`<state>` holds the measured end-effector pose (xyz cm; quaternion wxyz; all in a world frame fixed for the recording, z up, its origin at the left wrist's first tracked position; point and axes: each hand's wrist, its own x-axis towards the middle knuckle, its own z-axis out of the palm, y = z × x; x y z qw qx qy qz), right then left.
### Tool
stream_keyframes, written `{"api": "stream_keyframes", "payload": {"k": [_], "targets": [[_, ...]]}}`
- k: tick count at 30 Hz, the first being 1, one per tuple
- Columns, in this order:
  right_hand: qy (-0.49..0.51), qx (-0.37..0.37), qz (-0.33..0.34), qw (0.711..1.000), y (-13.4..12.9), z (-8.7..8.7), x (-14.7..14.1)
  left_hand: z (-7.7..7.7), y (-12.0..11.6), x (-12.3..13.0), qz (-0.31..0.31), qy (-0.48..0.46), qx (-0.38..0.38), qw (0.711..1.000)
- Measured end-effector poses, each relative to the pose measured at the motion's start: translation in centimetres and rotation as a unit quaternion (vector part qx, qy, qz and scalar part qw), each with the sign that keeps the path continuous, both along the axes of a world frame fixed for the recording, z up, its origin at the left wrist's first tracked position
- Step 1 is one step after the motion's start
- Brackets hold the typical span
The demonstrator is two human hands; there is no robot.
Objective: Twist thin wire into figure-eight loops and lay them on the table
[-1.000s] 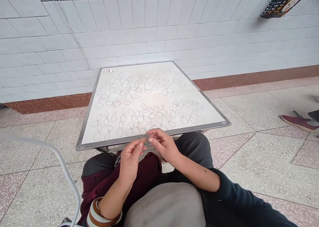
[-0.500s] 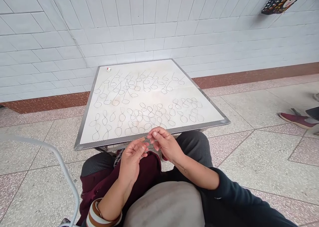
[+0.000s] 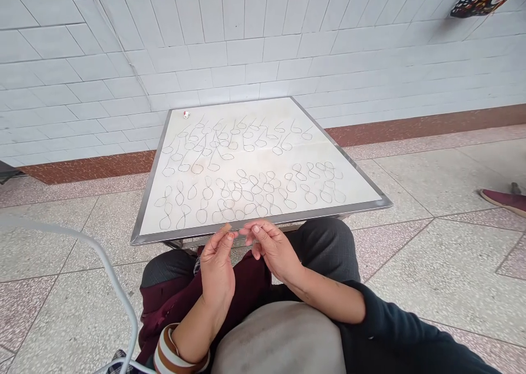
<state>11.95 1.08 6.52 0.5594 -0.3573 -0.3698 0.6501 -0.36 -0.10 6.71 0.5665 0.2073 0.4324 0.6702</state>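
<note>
My left hand [image 3: 217, 272] is closed, thumb and index finger pinched just in front of the table's near edge. Close beside it, my right hand [image 3: 279, 251] also pinches thumb against index finger, its other fingers curled below. A very thin wire seems to run between the two sets of fingertips, but it is barely visible. Beyond them is a white table [image 3: 357, 188] with a grey metal rim. Several wires bent into double loops [image 3: 202, 208] lie on its near half. Several single-loop wires with straight tails [image 3: 198, 168] lie farther back.
A small red and white object [image 3: 186, 114] sits at the table's far left corner. The table stands against a white tiled wall [image 3: 242, 51]. A pale curved tube [image 3: 109, 270] rises at my left. At the right edge a red shoe [image 3: 503, 200] rests on the floor.
The view has shifted slightly, so the table appears farther right. My left hand has turned more upright, its fingertips raised and drawn together. My right hand keeps its pinch.
</note>
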Motion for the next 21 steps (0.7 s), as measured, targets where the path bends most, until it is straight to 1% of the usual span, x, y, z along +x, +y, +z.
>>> {"api": "stream_keyframes", "payload": {"k": [5,10,13,17,21], "targets": [[0.022,-0.011,0.001,1.000,-0.1,-0.2,-0.3,0.2,0.1,-0.1,-0.015,-0.034,-0.014,0.999],[0.021,-0.013,0.003,1.000,-0.2,-0.3,-0.3,0.9,0.0,-0.2,-0.017,-0.041,-0.023,0.999],[0.015,-0.010,0.007,1.000,-0.3,-0.3,-0.4,1.3,0.0,-0.5,-0.015,-0.051,-0.043,0.998],[0.008,0.006,0.018,1.000,-0.5,-0.2,-0.4,1.3,0.2,-0.8,-0.001,-0.052,-0.066,0.996],[0.008,0.011,0.023,1.000,-0.7,-0.1,-0.4,1.2,0.2,-0.9,-0.010,-0.052,-0.058,0.997]]}}
